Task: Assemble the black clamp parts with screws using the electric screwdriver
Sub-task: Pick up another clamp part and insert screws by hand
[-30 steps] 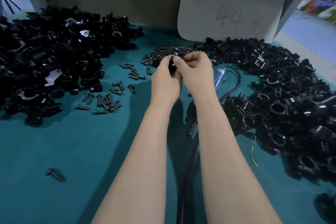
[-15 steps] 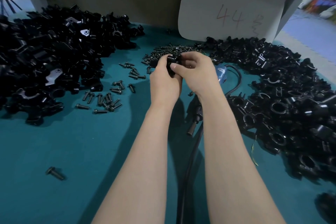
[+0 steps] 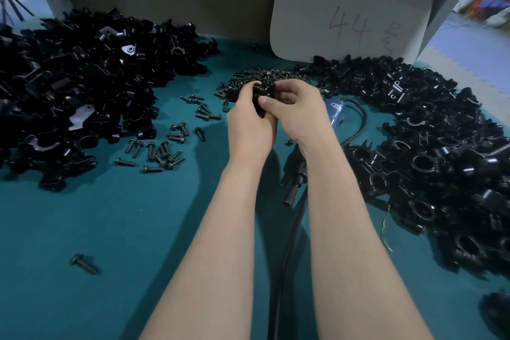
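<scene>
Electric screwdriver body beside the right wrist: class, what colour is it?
The electric screwdriver body is blue; the head view shows it.

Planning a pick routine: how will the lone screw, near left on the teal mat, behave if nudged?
The lone screw lies on its side, head wider than shank, so a nudge would likely roll it in an arc. It looks metal: probably stiff, light. The teal mat looks soft and may damp rolling.

A grey card [image 3: 350, 12] leaning at the far right bears a handwritten "44" with an unreadable scribble beside it. The screwdriver's [image 3: 335, 112] label is illegible.
</scene>
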`<action>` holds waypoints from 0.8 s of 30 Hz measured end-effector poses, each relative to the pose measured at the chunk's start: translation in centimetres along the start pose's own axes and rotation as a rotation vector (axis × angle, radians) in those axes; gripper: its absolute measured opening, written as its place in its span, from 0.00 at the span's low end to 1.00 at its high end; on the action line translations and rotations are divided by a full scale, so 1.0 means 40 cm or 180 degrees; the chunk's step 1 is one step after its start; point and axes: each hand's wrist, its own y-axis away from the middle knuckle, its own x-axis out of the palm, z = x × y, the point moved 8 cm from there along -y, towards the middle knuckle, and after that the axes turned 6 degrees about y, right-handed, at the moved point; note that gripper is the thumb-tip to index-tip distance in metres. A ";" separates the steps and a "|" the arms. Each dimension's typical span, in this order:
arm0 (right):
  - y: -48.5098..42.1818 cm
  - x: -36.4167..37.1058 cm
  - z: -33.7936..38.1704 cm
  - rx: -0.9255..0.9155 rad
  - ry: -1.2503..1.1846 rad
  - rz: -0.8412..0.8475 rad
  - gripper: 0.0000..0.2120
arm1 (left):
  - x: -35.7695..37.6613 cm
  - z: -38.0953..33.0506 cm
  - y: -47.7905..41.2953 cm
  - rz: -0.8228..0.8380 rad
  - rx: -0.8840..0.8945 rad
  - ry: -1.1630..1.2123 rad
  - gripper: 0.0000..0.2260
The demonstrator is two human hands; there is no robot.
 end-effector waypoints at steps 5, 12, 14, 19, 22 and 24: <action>0.001 -0.007 -0.005 0.0088 -0.0072 -0.0036 0.15 | 0.007 0.005 -0.002 0.0017 -0.0029 -0.0098 0.10; 0.001 -0.027 -0.003 -0.0058 0.0275 -0.0368 0.08 | -0.026 0.038 -0.012 -0.0350 -0.0681 0.1117 0.03; 0.001 -0.032 -0.015 -0.0064 0.0764 -0.0471 0.11 | -0.044 0.059 -0.016 -0.0604 -0.1089 0.2197 0.02; 0.012 0.083 -0.033 -0.0256 0.1995 0.0604 0.19 | -0.055 0.093 -0.016 -0.0976 -0.1639 0.3741 0.03; 0.017 0.121 -0.044 -0.0265 0.2521 0.1027 0.23 | -0.047 0.104 -0.013 -0.0982 -0.1785 0.3895 0.03; 0.017 0.122 -0.052 -0.0194 0.2754 0.1051 0.22 | -0.044 0.106 -0.014 -0.0962 -0.1812 0.3903 0.03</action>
